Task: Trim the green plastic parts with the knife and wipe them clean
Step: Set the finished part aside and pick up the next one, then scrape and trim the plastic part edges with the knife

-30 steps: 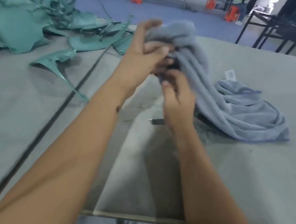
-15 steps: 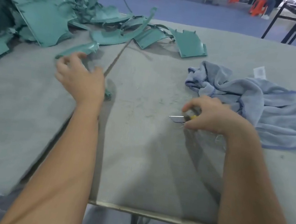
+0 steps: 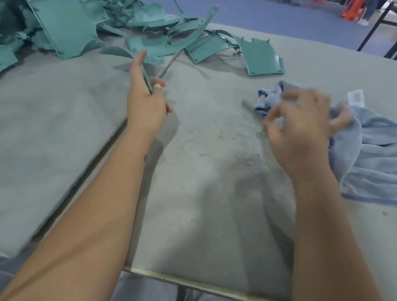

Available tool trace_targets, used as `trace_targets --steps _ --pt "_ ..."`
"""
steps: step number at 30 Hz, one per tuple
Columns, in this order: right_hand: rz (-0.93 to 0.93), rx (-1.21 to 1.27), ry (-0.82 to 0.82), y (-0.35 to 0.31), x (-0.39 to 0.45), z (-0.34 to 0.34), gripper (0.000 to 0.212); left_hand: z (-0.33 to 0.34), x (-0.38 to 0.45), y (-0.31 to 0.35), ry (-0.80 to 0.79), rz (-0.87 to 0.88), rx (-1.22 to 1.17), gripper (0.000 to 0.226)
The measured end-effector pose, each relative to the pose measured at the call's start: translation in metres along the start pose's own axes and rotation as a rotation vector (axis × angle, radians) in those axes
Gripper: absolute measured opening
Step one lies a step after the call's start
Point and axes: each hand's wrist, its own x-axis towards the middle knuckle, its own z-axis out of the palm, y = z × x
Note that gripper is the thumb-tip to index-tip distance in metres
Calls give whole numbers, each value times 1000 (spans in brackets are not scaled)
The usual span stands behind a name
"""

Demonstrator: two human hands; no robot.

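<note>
While the left hand point(image 3: 146, 98) pinches a thin green part point(image 3: 147, 78) to draw it from the pile point(image 3: 58, 15) just beyond, the blurred right hand point(image 3: 301, 128), fingers loosely curled, hovers beside the cloth point(image 3: 380, 159), knife unseen.

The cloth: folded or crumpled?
Crumpled: the cloth lies bunched in loose ridges on the table, no neat folds.

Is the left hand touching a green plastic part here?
Touching. The head view shows the left hand holding a thin green strip that runs across the palm, with the thumb against it.
</note>
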Motion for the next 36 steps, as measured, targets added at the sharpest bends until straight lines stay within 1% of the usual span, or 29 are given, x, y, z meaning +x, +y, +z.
trace_targets --steps 2,3,4,5,6,7,8,9,10,11,13,16,18,19,21,22,23,24,26,28,30,32,34,36 --pt "-27 123 565 -6 -3 -1 8 8 -7 1 -117 32 -16 67" --pt "-51 206 731 -8 -3 0 6 13 -11 1 -164 38 0 69" --pt "-67 362 764 -9 -2 2 5 18 -14 0 -204 31 16 72" --pt "-51 610 699 -11 -1 5 7 24 -16 -1 -243 10 31 76" --pt "41 919 577 -14 0 6 11 28 -19 -2 -286 -22 35 77" --pt "186 1242 440 -19 1 6 14 32 -21 -3 -338 -64 27 74" --pt "353 1519 306 -23 2 7 14 34 -22 -3 -398 -99 15 64" --pt "499 1698 186 -24 2 10 14 34 -22 -2 -455 -107 16 49" --pt "605 1758 85 -24 3 13 14 34 -23 -2 -504 -96 28 32" --pt "668 1747 10 -21 4 17 15 34 -23 -2 -545 -85 46 23" --pt "699 1687 -58 -17 4 22 16 32 -25 -1 -602 -52 108 28" --pt "675 1607 -94 -14 2 25 18 33 -27 0 -667 -13 194 33" --pt "694 1575 -125 -13 4 26 22 33 -30 2 -723 2 218 36" --pt "723 1579 -167 -13 6 27 29 32 -31 2 -756 -6 217 37" --pt "755 1607 -260 -9 8 31 49 33 -34 3 -806 -42 205 36" --pt "744 1606 -278 -8 9 33 56 34 -35 4 -815 -58 199 35" --pt "726 1585 -284 -6 8 36 57 35 -35 4 -815 -69 185 33" --pt "703 1540 -286 -6 8 38 51 36 -35 5 -811 -74 159 31" --pt "643 1401 -284 -6 6 39 34 38 -36 6 -791 -65 102 27" --pt "570 1301 -264 -7 4 40 25 44 -40 6 -738 -59 76 25" --pt "520 1302 -223 -8 2 40 18 50 -43 6 -642 -99 39 21" --pt "471 1316 -152 -9 1 40 11 54 -42 7 -556 -199 -60 16" --pt "424 1293 -80 -10 0 39 8 53 -40 10 -517 -273 -110 15" --pt "396 1265 -56 -11 -2 37 9 50 -39 10 -514 -248 -80 18"
